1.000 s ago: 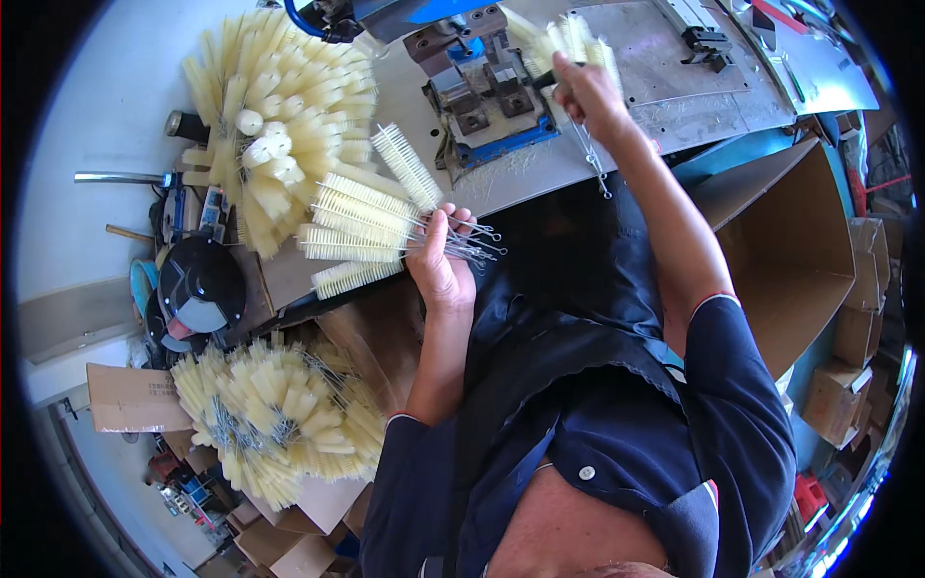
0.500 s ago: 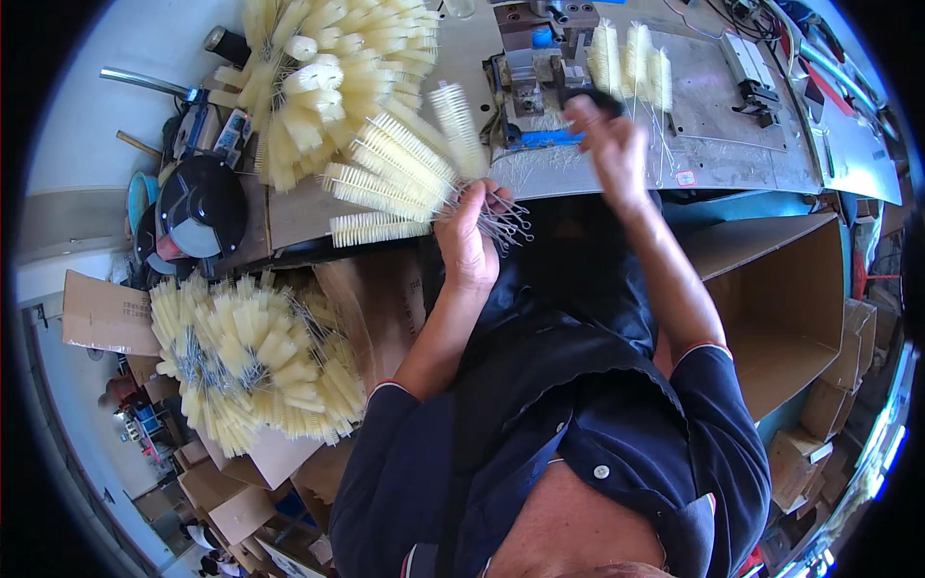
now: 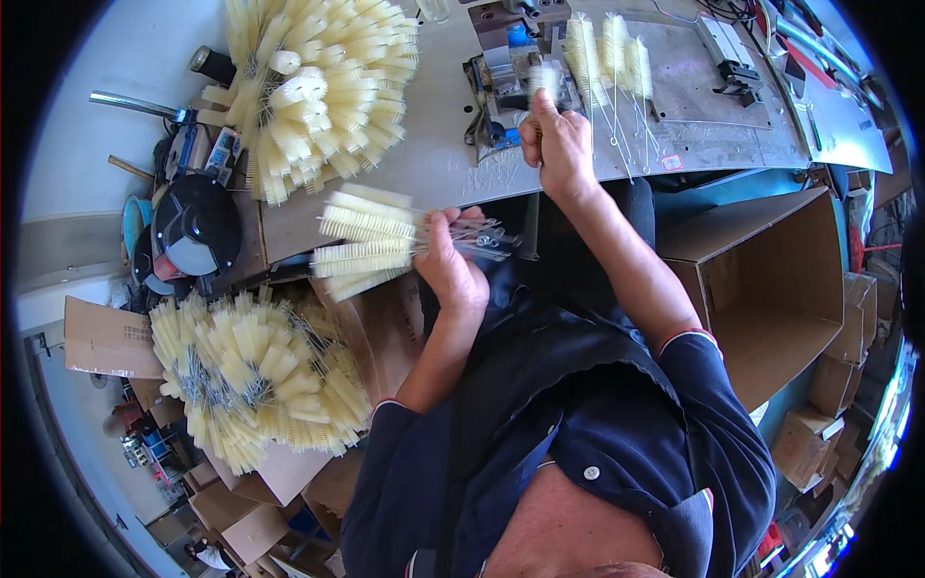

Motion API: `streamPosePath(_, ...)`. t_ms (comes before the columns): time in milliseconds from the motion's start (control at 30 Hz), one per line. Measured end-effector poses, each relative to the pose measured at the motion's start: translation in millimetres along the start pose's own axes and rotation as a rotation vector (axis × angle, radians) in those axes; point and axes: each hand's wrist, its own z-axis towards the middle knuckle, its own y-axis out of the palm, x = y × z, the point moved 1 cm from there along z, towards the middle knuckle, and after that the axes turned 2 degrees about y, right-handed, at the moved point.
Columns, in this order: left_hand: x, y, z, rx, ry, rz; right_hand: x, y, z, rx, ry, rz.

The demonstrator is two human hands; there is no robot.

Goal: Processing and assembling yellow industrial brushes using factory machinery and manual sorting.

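- Worktop (image 3: 438, 106): grey, metal-looking.
- Cardboard box (image 3: 761, 226): open, at the person's right.
- Brush heap (image 3: 328, 96): pale bristles, on the worktop's left.
- Machine (image 3: 496, 135): blue base, on the worktop.
- Brush bunch (image 3: 371, 231): left hand (image 3: 453, 270), fingers clasping the wire handles; bristles point left.
- Three brushes (image 3: 614, 43): side by side, right of the machine.
- Single brush (image 3: 544, 82): blurred, bristles up, gripped by the right hand's (image 3: 564, 149) curled fingers, before the machine.
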Motion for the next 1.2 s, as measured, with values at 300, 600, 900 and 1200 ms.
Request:
streamPosePath(300, 12, 7, 2, -0.141, 0.104, 0.142, 3, 10, 30, -0.220, 0.423, 0.150)
streamPosePath(600, 3, 12, 10, -0.124, 0.037, 0.164, -11, 12, 32, -0.309, 0.500, 0.434)
streamPosePath(900, 4, 18, 13, -0.167, 0.073, 0.160, -14, 36, 17, -0.262, 0.646, 0.394)
streamPosePath(1200, -4, 16, 15, -0.175, 0.139, 0.231, -5, -14, -9, -0.119, 0.339, 0.219)
